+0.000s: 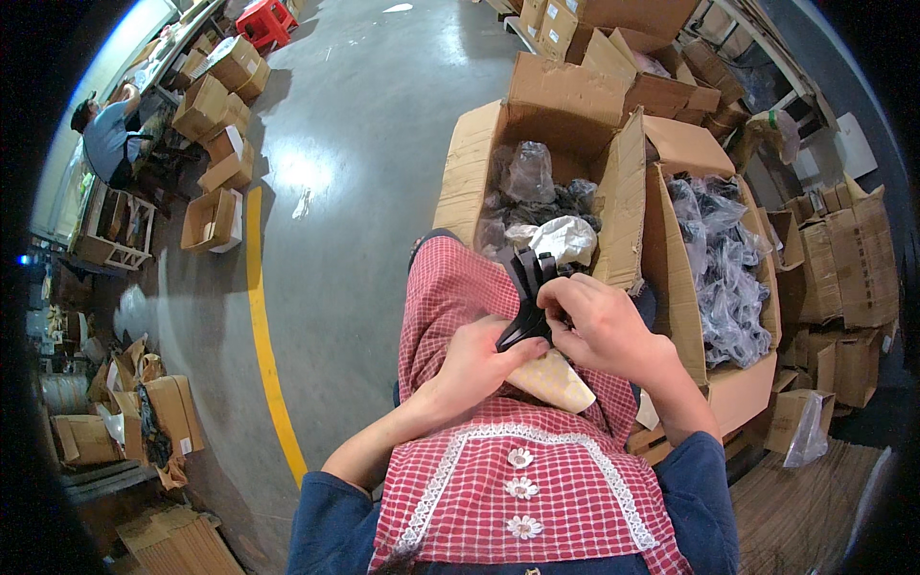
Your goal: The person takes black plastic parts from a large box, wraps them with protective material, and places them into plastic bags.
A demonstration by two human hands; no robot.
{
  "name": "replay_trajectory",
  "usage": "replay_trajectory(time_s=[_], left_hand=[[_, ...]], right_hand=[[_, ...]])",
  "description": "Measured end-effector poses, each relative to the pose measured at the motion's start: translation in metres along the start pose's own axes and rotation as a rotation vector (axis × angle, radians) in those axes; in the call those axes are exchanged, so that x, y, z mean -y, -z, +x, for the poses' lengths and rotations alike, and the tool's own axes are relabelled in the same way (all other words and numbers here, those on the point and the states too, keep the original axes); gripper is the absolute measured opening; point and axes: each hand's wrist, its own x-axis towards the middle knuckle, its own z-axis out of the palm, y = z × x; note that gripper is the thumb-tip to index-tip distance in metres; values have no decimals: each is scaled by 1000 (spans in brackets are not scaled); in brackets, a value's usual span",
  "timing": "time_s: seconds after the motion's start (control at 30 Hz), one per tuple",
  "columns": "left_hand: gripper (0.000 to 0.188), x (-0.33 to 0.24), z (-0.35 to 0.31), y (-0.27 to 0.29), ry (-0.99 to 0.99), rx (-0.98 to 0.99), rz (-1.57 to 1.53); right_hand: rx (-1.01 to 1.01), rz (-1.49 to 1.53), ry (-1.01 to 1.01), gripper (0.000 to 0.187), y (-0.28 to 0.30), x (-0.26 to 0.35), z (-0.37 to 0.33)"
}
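Note:
Over my lap, my left hand [487, 356] is closed around the lower end of a bundle of black strips [527, 278], thumb on top. The strips fan out at their upper end; their exact kind is unclear. My right hand [606, 324] pinches at the bundle's right side, its fingertips partly hidden. A cream-coloured flat piece [563, 383] lies under both hands, across the red checked apron [450, 297]. Just beyond stands an open cardboard box [470, 163] holding a crumpled white bag [565, 240], clear plastic and dark pieces.
To the right, a second open carton [671, 278] is full of clear bags [719, 278] with dark contents. Stacked cardboard [848, 259] fills the far right. A yellow floor line [259, 326] runs along the left. Far left, a person in blue [110, 139] sits near several cartons and a red stool [265, 23].

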Motion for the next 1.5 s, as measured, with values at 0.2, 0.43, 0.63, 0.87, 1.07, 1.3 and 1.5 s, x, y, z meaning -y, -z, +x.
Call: replay_trajectory(time_s=[0.2, 0.43, 0.63, 0.87, 1.07, 1.3, 1.5], left_hand=[[32, 11, 3, -4, -86, -32, 118], [28, 3, 1, 1, 73, 35, -120], [27, 15, 0, -1, 127, 45, -263], [27, 26, -7, -8, 59, -70, -485], [28, 26, -14, -7, -145, -150, -372], [28, 25, -15, -11, -185, -170, -197], [24, 23, -16, -13, -39, -166, -380]], right_hand=[[-56, -269, 0, 23, -2, 9, -2], [-490, -160, -197, 20, -7, -5, -4], [-297, -362, 89, 29, -10, 13, -20], [-210, 265, -389, 23, -5, 4, -47], [-22, 483, -469, 27, -22, -7, -58], [-115, 184, -407, 19, -35, -5, -60], [-172, 25, -325, 14, -41, 7, -63]])
